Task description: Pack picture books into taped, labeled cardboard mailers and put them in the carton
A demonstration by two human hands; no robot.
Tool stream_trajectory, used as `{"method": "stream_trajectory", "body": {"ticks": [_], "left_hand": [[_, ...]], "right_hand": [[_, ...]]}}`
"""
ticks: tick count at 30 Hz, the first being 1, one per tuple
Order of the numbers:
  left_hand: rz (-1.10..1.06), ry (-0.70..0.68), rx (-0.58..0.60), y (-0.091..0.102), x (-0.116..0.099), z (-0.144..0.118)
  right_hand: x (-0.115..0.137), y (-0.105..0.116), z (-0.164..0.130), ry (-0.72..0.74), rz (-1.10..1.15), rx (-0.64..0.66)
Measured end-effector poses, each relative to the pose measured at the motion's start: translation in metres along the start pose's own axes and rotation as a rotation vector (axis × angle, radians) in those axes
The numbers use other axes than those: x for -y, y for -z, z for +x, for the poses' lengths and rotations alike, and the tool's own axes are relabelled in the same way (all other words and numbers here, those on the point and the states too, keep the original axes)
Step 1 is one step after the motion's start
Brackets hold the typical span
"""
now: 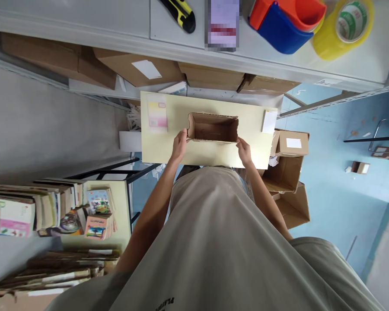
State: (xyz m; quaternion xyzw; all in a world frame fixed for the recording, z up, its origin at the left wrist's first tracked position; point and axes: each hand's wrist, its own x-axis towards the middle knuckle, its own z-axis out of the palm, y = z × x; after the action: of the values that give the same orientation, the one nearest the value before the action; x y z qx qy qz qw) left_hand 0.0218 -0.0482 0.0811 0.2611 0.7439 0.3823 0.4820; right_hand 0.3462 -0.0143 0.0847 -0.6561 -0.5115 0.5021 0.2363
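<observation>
An open cardboard box point(213, 128) sits near the middle of a pale yellow surface point(168, 147), its opening facing the camera so the bare brown inside shows. All places here are given from that box. The left hand point(179, 145) presses against the box's left end, fingers curled round the corner and clamped on the cardboard. The right hand point(244, 151) grips the box's right end, thumb and fingers closed on that corner. So both hands hold the box between them, and it rests on the surface.

Left of the box, well apart, a pink and yellow booklet point(157, 115) lies flat on the surface. Right of the box, at the surface's edge, lies a small white card point(269, 121). Beyond the box, a grey shelf point(123, 39) carries a black and yellow utility knife point(180, 14), a blue and orange tape dispenser point(285, 21) and a roll of yellow tape point(346, 26). Under that shelf stand several closed cartons point(139, 69). Right of the box and lower, more open cartons point(287, 172) stand on the blue floor point(337, 190). Far left of the box, stacked books point(52, 207) lie in piles.
</observation>
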Motion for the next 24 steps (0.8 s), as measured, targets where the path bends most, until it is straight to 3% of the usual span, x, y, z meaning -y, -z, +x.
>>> {"method": "stream_trajectory", "body": {"ticks": [4, 8, 16, 24], "left_hand": [[0.087, -0.189, -0.008, 0.000, -0.024, 0.008], [0.201, -0.177, -0.044, -0.003, -0.033, 0.013], [0.137, -0.212, -0.148, 0.018, -0.020, 0.029], [0.012, -0.205, -0.005, 0.026, -0.006, 0.048]], "right_hand": [[0.024, 0.009, 0.005, 0.006, 0.070, -0.068], [0.039, 0.010, 0.011, -0.023, -0.019, -0.117], [0.045, 0.003, 0.018, 0.019, -0.006, -0.196], [0.048, -0.009, 0.022, 0.016, -0.089, -0.234]]}}
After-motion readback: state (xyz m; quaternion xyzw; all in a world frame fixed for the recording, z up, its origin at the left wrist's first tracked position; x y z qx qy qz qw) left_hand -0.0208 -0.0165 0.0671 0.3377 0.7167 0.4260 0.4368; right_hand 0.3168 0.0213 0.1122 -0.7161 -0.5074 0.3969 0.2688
